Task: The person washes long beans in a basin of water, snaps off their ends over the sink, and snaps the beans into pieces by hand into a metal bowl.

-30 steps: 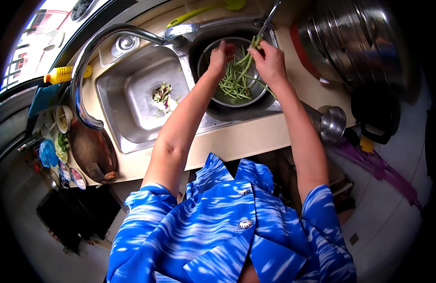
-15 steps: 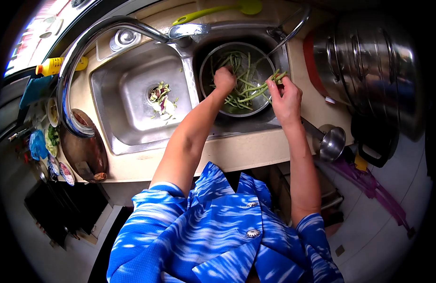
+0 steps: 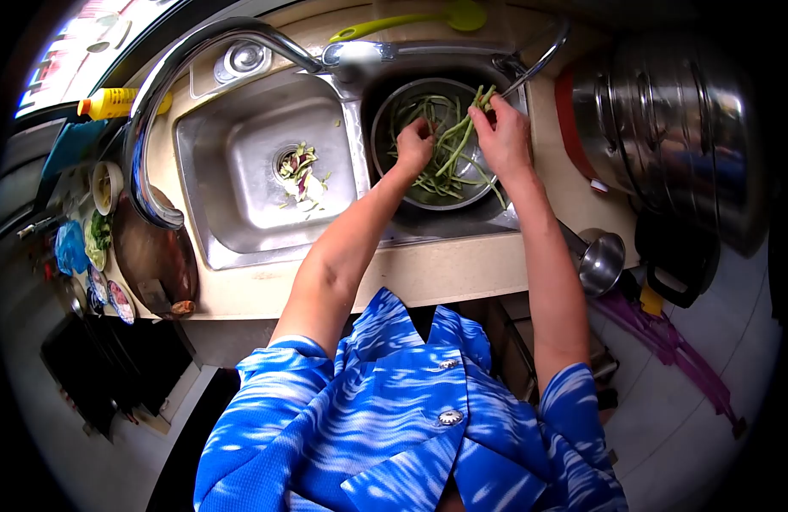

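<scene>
Right hand (image 3: 506,141): fingers closed on green beans (image 3: 466,128)
Left hand (image 3: 413,145): fingers curled, hold unclear
Bowl (image 3: 436,206): more beans, work seemingly unfinished
Drain (image 3: 279,159): scraps (image 3: 305,177), some done

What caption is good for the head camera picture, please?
Right hand holds green beans over a metal bowl in a sink, left hand nearby.

No readable text, brand, number or sign. Yellow bottle (image 3: 121,103): front marks too small and blurred to make out.
</scene>
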A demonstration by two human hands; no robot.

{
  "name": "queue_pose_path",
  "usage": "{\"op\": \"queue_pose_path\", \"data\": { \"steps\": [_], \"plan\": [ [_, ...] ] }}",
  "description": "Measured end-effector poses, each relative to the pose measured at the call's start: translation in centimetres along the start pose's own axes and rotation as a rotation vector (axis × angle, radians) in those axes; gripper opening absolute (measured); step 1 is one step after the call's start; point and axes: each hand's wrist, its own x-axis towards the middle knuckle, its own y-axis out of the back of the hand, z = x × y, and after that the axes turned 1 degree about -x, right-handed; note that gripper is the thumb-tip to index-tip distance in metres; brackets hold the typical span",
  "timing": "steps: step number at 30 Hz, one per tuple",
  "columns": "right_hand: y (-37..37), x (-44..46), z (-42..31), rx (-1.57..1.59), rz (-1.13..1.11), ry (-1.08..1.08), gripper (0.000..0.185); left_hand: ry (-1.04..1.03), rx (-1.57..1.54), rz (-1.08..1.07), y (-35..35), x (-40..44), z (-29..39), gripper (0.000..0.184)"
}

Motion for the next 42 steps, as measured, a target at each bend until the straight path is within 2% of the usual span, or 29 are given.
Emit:
{"op": "queue_pose_path", "data": {
  "steps": [3, 5, 6, 7, 10, 11, 13, 14, 16, 17, 19, 20, 21, 23, 25, 27, 28, 29, 31, 34, 36, 38, 41, 42],
  "plan": [
    [0.1, 1.0, -0.2, -0.072, -0.008, 0.024, 0.014, -0.066, 0.253, -0.094, 0.2, -1.5, 3.3, 0.027],
    [0.4, 1.0, -0.3, -0.086, 0.028, 0.045, 0.014, -0.193, 0.446, -0.036, -0.1, -3.0, 5.1, 0.031],
    [0.5, 0.9, -0.2, -0.079, 0.027, 0.036, 0.014, -0.221, 0.409, -0.068, -0.2, -3.4, 5.7, 0.041],
    [0.7, 0.7, -0.1, -0.080, 0.024, 0.037, 0.014, -0.219, 0.407, -0.065, -0.4, -3.9, 6.3, 0.041],
    [1.1, 0.4, 0.3, -0.087, 0.019, 0.026, 0.014, -0.314, 0.158, -0.104, -0.9, -4.5, 7.2, 0.060],
    [1.2, 0.3, 0.3, -0.089, 0.016, 0.027, 0.014, -0.313, 0.156, -0.102, -1.2, -4.5, 7.4, 0.060],
    [1.6, 0.2, 0.1, -0.132, -0.007, 0.025, 0.013, -0.381, -0.184, -0.112, -1.2, -4.9, 9.7, 0.062],
    [1.6, 0.3, 0.3, -0.133, -0.009, 0.025, 0.013, -0.379, -0.185, -0.110, -1.1, -5.2, 11.1, 0.062],
    [1.7, 0.3, 0.4, -0.168, -0.001, 0.119, 0.014, -0.401, -0.468, -0.270, -0.8, -6.1, 13.7, 0.060],
    [1.7, 0.1, 0.2, -0.168, -0.004, 0.118, 0.014, -0.398, -0.468, -0.268, -0.8, -6.1, 13.8, 0.060],
    [1.6, -0.2, -0.7, 0.067, 0.003, 0.041, 0.011, -0.415, -0.322, -0.275, -0.8, -5.5, 13.5, 0.052],
    [1.6, -0.3, -0.8, 0.066, -0.001, 0.038, 0.011, -0.456, -0.259, -0.230, -0.8, -4.7, 13.1, 0.042],
    [1.6, -0.6, -0.9, 0.096, 0.059, 0.058, 0.010, -0.342, -0.345, -0.319, -0.7, -4.1, 13.1, 0.025],
    [1.8, -1.2, -0.9, 0.120, 0.112, 0.072, 0.009, -0.273, -0.367, -0.473, -0.8, -2.1, 11.3, 0.017],
    [1.9, -1.7, -0.9, 0.202, 0.226, 0.075, 0.007, -0.238, -0.273, -0.497, -0.2, -1.1, 11.4, 0.013],
    [2.3, -2.3, -1.2, 0.214, 0.234, 0.070, 0.006, -0.240, -0.080, -0.600, 0.2, -0.3, 11.4, 0.011],
    [2.5, -2.6, -1.7, 0.248, 0.269, 0.074, 0.006, -0.243, -0.033, -0.581, 0.4, -0.1, 11.2, 0.019],
    [2.6, -2.9, -2.1, 0.282, 0.304, 0.078, 0.006, -0.244, -0.032, -0.580, 0.7, 0.1, 10.9, 0.019],
    [3.0, -3.3, -2.5, 0.296, 0.311, 0.102, 0.006, -0.116, 0.011, -0.598, 0.9, 0.6, 9.9, 0.022],
    [3.9, -3.7, -3.7, 0.321, 0.301, 0.077, 0.006, -0.176, -0.028, -0.535, 0.5, 1.4, 7.4, 0.019],
    [4.5, -3.7, -4.4, 0.313, 0.342, 0.159, 0.006, -0.187, -0.012, -0.491, 0.4, 1.5, 5.8, 0.017],
    [5.3, -3.7, -5.2, 0.291, 0.353, 0.178, 0.006, -0.070, 0.148, -0.474, 0.9, 1.7, 5.0, 0.022],
    [6.3, -3.4, -5.8, 0.273, 0.361, 0.204, 0.006, -0.102, 0.287, -0.417, 1.5, 1.6, 2.0, 0.025],
    [6.5, -3.3, -5.9, 0.278, 0.358, 0.212, 0.006, 0.037, 0.453, -0.458, 1.8, 1.7, 2.0, 0.038]
  ]
}}
